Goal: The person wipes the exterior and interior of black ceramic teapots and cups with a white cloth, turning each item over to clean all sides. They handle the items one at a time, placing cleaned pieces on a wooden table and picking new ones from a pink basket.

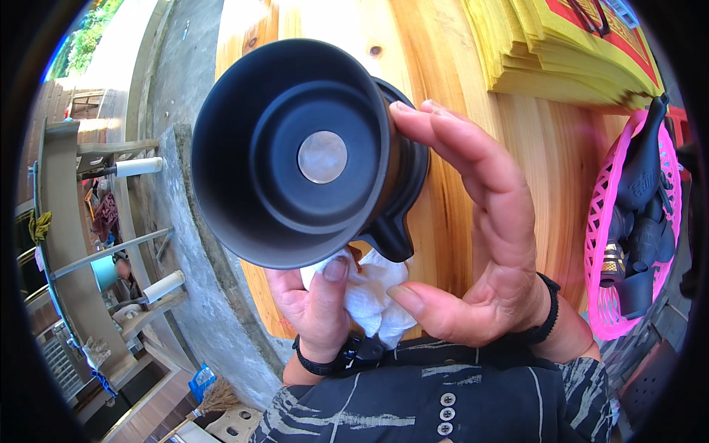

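Observation:
A black, wide-mouthed vessel (321,205) tilts its opening towards me, with a round silvery disc (322,157) at the centre of its floor. A short spout-like projection (394,238) juts from its lower right side. My left hand (318,302) supports the vessel from below, its thumb against a crumpled white cloth (376,299) under the rim; its other fingers are mostly hidden. On the right, fingertips of my right hand (482,232) touch the vessel's outer wall. That hand's thumb is spread apart from them, beside the cloth.
A pink plastic basket (595,266) with black vessels, including a long-necked bottle (640,171), stands at right on the wooden table (460,232). Stacked yellow paper (509,61) lies at the upper right. Left of the table are a concrete ledge (210,243) and a broom (219,396).

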`<action>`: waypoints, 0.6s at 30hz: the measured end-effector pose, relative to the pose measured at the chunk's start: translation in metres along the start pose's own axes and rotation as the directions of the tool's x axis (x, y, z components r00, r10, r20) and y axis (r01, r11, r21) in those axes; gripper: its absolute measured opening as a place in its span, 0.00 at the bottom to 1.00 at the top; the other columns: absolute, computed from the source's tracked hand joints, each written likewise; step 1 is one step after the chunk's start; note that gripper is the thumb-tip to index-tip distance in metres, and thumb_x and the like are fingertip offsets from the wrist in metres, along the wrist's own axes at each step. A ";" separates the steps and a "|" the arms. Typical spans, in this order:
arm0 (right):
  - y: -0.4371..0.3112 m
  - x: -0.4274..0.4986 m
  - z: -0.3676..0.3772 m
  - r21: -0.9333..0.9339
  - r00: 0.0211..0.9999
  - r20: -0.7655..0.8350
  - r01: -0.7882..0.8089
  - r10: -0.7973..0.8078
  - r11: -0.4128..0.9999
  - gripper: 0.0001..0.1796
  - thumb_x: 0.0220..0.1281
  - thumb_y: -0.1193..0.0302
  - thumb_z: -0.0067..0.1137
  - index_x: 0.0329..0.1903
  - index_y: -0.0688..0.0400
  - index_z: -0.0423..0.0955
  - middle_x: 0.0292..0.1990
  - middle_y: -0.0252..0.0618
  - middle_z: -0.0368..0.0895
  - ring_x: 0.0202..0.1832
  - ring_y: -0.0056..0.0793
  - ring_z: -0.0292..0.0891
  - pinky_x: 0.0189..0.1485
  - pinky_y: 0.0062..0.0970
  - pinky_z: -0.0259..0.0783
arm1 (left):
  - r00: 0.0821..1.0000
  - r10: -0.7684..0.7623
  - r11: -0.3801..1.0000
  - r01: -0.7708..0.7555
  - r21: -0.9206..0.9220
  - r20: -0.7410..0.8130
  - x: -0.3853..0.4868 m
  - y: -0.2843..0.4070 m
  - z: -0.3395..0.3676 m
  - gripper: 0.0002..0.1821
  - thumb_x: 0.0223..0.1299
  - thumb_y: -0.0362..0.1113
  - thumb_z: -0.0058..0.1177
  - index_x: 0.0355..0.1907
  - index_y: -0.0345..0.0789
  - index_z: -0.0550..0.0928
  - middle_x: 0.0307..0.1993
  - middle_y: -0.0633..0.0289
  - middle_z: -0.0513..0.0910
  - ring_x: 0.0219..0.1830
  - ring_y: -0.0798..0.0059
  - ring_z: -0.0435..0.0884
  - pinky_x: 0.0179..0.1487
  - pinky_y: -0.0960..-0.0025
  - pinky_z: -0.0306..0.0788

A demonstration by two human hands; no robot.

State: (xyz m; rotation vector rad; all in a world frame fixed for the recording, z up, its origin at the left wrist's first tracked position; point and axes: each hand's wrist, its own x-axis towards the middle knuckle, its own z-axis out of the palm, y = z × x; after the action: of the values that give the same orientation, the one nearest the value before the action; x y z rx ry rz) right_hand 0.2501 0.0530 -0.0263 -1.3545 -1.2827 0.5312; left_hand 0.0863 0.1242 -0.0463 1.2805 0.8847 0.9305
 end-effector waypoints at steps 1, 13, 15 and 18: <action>0.000 -0.001 0.000 0.001 1.000 -0.005 0.002 -0.002 1.000 0.52 0.46 0.68 0.65 0.72 0.68 0.46 0.68 0.60 0.59 0.74 0.48 0.51 0.76 0.42 0.41 | 1.000 0.001 1.000 -0.001 0.001 -0.009 0.000 -0.001 0.000 0.32 0.58 0.42 0.57 0.62 0.31 0.66 0.44 0.56 0.79 0.30 0.78 0.77 0.32 0.78 0.72; 0.008 -0.006 0.000 0.045 0.995 -0.086 0.050 -0.046 0.998 0.47 0.46 0.65 0.64 0.69 0.67 0.53 0.59 0.56 0.72 0.70 0.45 0.59 0.73 0.43 0.47 | 0.998 -0.027 0.998 0.030 -0.052 0.049 0.002 0.001 -0.002 0.32 0.58 0.42 0.58 0.62 0.32 0.65 0.45 0.56 0.79 0.31 0.78 0.78 0.33 0.79 0.72; 0.008 -0.007 -0.002 0.032 0.995 -0.082 0.062 -0.059 0.998 0.47 0.46 0.64 0.64 0.68 0.67 0.54 0.57 0.55 0.74 0.69 0.45 0.60 0.73 0.43 0.47 | 0.999 -0.005 0.999 0.006 -0.044 0.038 0.003 0.000 -0.001 0.32 0.58 0.42 0.58 0.62 0.32 0.66 0.45 0.56 0.79 0.31 0.78 0.78 0.33 0.80 0.72; 0.008 -0.008 -0.002 0.040 0.995 -0.078 0.066 -0.063 0.997 0.46 0.46 0.64 0.63 0.68 0.67 0.54 0.56 0.54 0.74 0.69 0.45 0.60 0.73 0.43 0.48 | 1.000 0.013 0.999 -0.012 -0.036 0.019 0.002 0.000 0.000 0.31 0.58 0.42 0.58 0.62 0.32 0.66 0.45 0.56 0.78 0.31 0.78 0.78 0.33 0.80 0.72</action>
State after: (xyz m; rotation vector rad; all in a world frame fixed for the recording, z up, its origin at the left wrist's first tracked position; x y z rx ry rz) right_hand 0.2529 0.0468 -0.0360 -1.2818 -1.2417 0.4549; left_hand 0.0870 0.1264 -0.0468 1.2633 0.8422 0.9381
